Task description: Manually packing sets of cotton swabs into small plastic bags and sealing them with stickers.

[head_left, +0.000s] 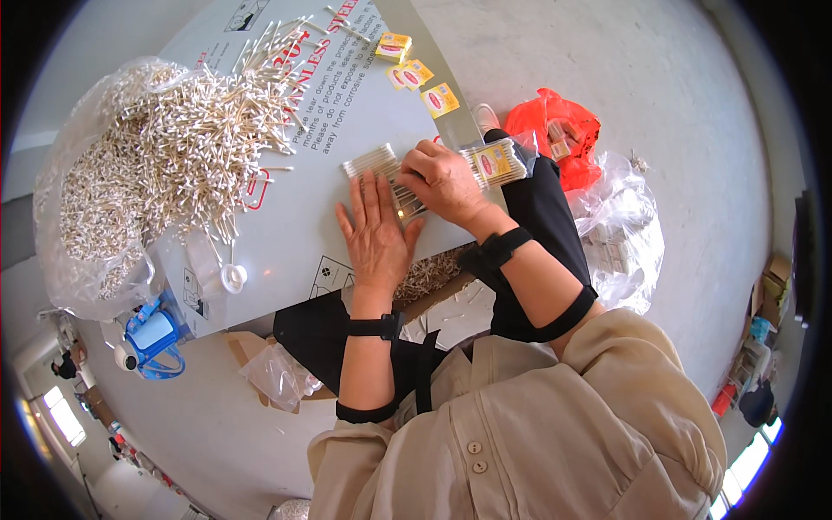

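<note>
A neat row of cotton swabs (371, 162) lies on the printed metal-sheet table, partly covered by my hands. My left hand (378, 243) rests flat over its near side, fingers stretched out and thumb apart. Close beside it on the right, my right hand (444, 180) has its fingers curled down at the row's edge; what they pinch is hidden. Just right of that hand, a clear packet of swabs (496, 163) with a yellow card in it sits at the table's edge. Farther back lie a loose yellow card (440, 100) and small stacks of yellow cards (394, 47).
A large heap of loose swabs (199, 139) spills from a clear plastic bag (54, 195) at the left. Near it are a small white round container (233, 277) and a blue bottle holder (156, 338). Red (542, 113) and clear (628, 199) bags stand on the floor at right.
</note>
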Available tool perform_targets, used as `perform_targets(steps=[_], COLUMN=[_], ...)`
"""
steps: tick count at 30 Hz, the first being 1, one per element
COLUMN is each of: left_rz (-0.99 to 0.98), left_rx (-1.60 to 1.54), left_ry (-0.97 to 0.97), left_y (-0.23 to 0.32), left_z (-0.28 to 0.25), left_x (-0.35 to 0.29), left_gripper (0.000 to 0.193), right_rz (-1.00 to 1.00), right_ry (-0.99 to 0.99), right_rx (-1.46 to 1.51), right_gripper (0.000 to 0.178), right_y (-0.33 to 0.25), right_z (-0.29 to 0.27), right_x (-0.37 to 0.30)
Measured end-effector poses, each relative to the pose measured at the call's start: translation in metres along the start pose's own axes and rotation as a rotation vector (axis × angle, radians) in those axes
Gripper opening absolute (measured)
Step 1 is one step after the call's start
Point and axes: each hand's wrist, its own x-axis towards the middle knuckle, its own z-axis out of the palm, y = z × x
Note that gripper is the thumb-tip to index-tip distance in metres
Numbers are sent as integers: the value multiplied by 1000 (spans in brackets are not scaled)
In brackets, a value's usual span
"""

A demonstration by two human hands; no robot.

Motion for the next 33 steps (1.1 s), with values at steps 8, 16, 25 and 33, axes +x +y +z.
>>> perform_targets(steps=[8,16,25,33], left_rz=[-9,2,132,91], left_rx=[-10,-121,-11,-48], left_ry=[17,118,129,7], left_y=[2,-8,-35,-6], left_z=[2,-1,-12,-5], left_x=[1,11,53,24], left_gripper=[82,75,63,75], right_rz=[-73,104,231,285], right_ry=[-185,-165,96,324], right_rx=[-235,-192,208,500], right_gripper=[6,12,8,13], right_y=[1,0,-3,-15], right_z=[-4,0,0,6], right_x=[7,16,8,-20])
